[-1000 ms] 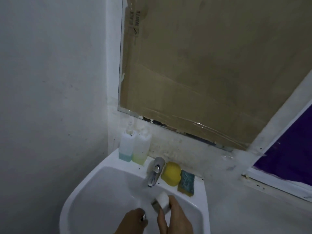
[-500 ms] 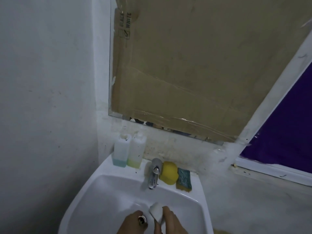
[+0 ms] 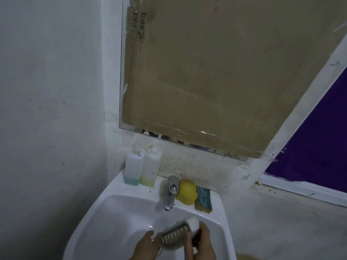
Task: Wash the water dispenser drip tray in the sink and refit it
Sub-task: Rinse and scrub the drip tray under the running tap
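The drip tray (image 3: 178,235), white with a grey slotted grille, is held tilted over the white sink (image 3: 120,212), below the chrome tap (image 3: 170,194). My right hand (image 3: 201,243) grips its right side from behind. My left hand (image 3: 146,244) holds its lower left edge. Both hands are cut off by the bottom of the frame. I cannot tell whether water runs from the tap.
Two soap bottles, one with blue liquid (image 3: 133,167) and one with yellow-green (image 3: 151,168), stand on the sink's back left ledge. A yellow sponge (image 3: 186,191) and a green scouring pad (image 3: 203,199) lie right of the tap. A cardboard-covered mirror (image 3: 216,81) hangs above.
The tray has turned so its slotted grille faces me, and it sits larger between both hands. My view has shifted slightly over the sink.
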